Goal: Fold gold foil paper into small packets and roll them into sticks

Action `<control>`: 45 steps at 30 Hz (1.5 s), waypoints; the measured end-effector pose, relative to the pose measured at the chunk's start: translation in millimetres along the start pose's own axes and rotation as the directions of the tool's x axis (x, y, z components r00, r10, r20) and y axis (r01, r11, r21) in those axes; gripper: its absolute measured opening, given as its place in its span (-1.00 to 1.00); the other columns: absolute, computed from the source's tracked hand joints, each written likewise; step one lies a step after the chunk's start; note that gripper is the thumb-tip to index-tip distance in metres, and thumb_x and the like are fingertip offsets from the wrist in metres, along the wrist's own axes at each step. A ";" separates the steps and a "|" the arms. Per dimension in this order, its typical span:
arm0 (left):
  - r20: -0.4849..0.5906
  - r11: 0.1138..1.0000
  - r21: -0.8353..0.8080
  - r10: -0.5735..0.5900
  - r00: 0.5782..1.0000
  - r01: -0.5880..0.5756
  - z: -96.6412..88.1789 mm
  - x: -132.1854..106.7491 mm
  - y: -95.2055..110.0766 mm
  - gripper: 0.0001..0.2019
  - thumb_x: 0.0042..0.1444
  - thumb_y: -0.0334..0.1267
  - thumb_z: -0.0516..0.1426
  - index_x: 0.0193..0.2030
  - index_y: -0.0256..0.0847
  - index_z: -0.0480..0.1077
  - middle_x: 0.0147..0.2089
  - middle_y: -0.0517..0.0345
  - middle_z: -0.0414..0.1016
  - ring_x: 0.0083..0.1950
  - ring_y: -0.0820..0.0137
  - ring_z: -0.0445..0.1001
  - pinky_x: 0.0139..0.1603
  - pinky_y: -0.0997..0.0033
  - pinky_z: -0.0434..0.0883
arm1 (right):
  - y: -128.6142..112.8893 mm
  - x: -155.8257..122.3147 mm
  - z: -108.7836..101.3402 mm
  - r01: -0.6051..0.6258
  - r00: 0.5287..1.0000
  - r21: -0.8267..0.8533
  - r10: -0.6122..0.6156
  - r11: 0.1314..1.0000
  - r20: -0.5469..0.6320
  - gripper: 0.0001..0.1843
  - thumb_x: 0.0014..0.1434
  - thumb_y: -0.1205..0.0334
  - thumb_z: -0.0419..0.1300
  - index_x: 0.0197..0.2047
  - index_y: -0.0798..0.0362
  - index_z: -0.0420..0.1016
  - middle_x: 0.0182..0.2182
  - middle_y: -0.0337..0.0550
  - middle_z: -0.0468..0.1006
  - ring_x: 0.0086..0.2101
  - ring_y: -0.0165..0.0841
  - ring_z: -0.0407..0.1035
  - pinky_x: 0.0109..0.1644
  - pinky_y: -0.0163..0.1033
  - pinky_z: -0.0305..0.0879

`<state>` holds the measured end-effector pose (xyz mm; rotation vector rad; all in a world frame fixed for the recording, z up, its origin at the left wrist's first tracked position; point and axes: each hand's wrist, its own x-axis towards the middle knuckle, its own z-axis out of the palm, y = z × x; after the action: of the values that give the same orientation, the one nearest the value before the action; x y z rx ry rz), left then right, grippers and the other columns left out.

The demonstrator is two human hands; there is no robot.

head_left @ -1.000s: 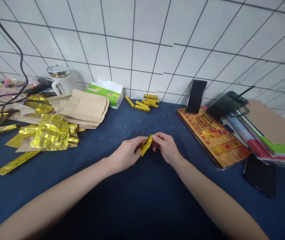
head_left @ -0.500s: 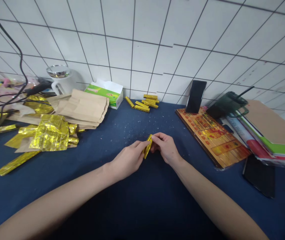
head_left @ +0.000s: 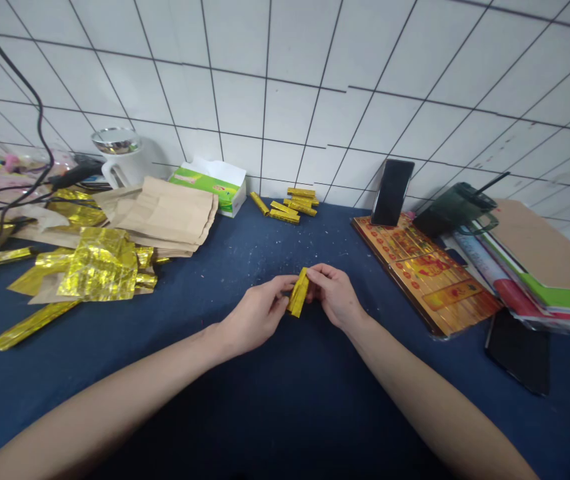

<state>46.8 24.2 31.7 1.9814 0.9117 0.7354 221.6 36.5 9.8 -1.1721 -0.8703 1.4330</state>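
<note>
A small folded bar of gold foil [head_left: 299, 292] stands nearly upright between my hands, above the blue cloth. My left hand [head_left: 257, 315] pinches its lower left side, and my right hand [head_left: 335, 297] holds its right side, with the fingers covering part of it. Beyond my hands, several finished gold bars [head_left: 289, 205] lie in a small heap near the wall. To my left lie crumpled gold foil sheets [head_left: 99, 265], a long gold strip [head_left: 35, 325] and brown paper sheets [head_left: 162, 212].
The blue cloth table cover [head_left: 285, 393] runs under everything. A tissue box [head_left: 209, 188] and white kettle [head_left: 119, 160] stand by the tiled wall. On the right are an upright phone [head_left: 392, 192], a red-and-gold patterned board [head_left: 425, 277], stacked books [head_left: 529, 267] and a black phone [head_left: 517, 350].
The gold bar has turned from a slant to nearly upright between my fingers. My left hand has shifted slightly right. The surrounding objects stay in place.
</note>
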 end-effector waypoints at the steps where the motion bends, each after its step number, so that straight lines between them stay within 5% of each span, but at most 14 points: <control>1: 0.011 0.998 -0.055 -0.015 1.000 0.015 -1.1 1.1 1.0 -0.63 0.15 -0.44 -0.07 0.11 -0.21 0.18 -0.08 0.06 0.46 -0.10 0.40 0.46 -0.07 0.36 0.40 | -0.1 0.5 -0.9 -0.010 1.000 0.006 0.010 1.000 0.004 -0.80 -0.11 0.15 0.29 -0.52 0.08 0.40 -0.70 -0.32 0.42 -0.72 -0.52 0.23 -0.64 -0.38 0.18; 8: 0.086 0.995 -0.097 -0.010 0.996 0.018 -3.7 2.3 2.6 -0.53 0.01 -0.36 0.15 0.10 -0.16 0.25 -0.06 0.09 0.42 -0.14 0.38 0.44 -0.12 0.37 0.41 | -0.1 2.4 -4.0 -0.043 0.999 0.024 0.043 0.999 0.030 -0.79 -0.10 0.13 0.28 -0.51 0.08 0.40 -0.69 -0.32 0.41 -0.71 -0.51 0.23 -0.63 -0.37 0.17; 14: 0.062 0.989 -0.144 -0.034 0.998 0.043 -3.3 1.4 1.5 -0.66 0.05 -0.27 0.14 0.01 -0.20 0.34 -0.11 0.08 0.44 -0.15 0.38 0.43 -0.10 0.36 0.38 | -4.6 -1.0 -2.5 -0.044 0.996 0.019 0.042 0.999 0.076 -0.81 -0.10 0.14 0.29 -0.53 0.07 0.40 -0.67 -0.33 0.42 -0.67 -0.51 0.24 -0.59 -0.37 0.19; 18: -0.020 0.948 -0.276 -0.170 0.985 0.158 -4.4 5.1 0.9 -0.61 0.04 -0.26 0.13 0.05 -0.20 0.27 -0.07 0.05 0.42 -0.32 0.47 0.44 -0.27 0.41 0.43 | -8.4 -3.3 -4.8 -0.075 0.959 -0.085 0.095 0.994 0.268 -0.82 -0.09 0.18 0.29 -0.53 0.09 0.42 -0.66 -0.33 0.42 -0.66 -0.53 0.23 -0.57 -0.40 0.16; 25: 0.150 0.833 -0.456 -0.275 0.950 0.313 -2.4 9.8 -0.9 -0.86 -0.03 -0.34 0.15 -0.30 -0.27 0.29 -0.41 0.22 0.39 -0.48 0.54 0.38 -0.47 0.51 0.41 | -8.4 -4.7 -8.5 -0.041 0.874 -0.223 0.143 0.974 0.465 -0.83 -0.06 0.18 0.29 -0.49 0.10 0.44 -0.60 -0.32 0.42 -0.60 -0.53 0.26 -0.51 -0.39 0.20; 38: 0.236 0.653 -0.631 -0.351 0.906 0.418 5.0 9.3 3.0 -0.86 -0.14 -0.41 0.20 -0.43 -0.31 0.30 -0.55 0.26 0.41 -0.52 0.54 0.42 -0.44 0.49 0.44 | -8.5 -8.3 0.3 0.031 0.910 -0.200 0.055 0.979 0.411 -0.72 -0.11 0.18 0.32 -0.38 0.05 0.31 -0.57 -0.36 0.38 -0.56 -0.50 0.25 -0.49 -0.38 0.17; 45: 0.033 0.621 -0.721 -0.413 0.910 0.308 -3.6 13.9 -3.7 -0.82 -0.15 -0.35 0.25 -0.46 -0.33 0.31 -0.57 0.22 0.44 -0.54 0.53 0.43 -0.45 0.51 0.43 | -5.5 -6.7 -1.5 0.000 0.965 -0.069 0.018 0.998 0.262 -0.73 0.00 0.01 0.23 -0.37 0.04 0.38 -0.58 -0.33 0.38 -0.61 -0.49 0.25 -0.54 -0.37 0.18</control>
<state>50.8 38.5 32.5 1.0137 0.8842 0.8298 224.4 30.9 16.0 -1.0502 -1.1060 1.6009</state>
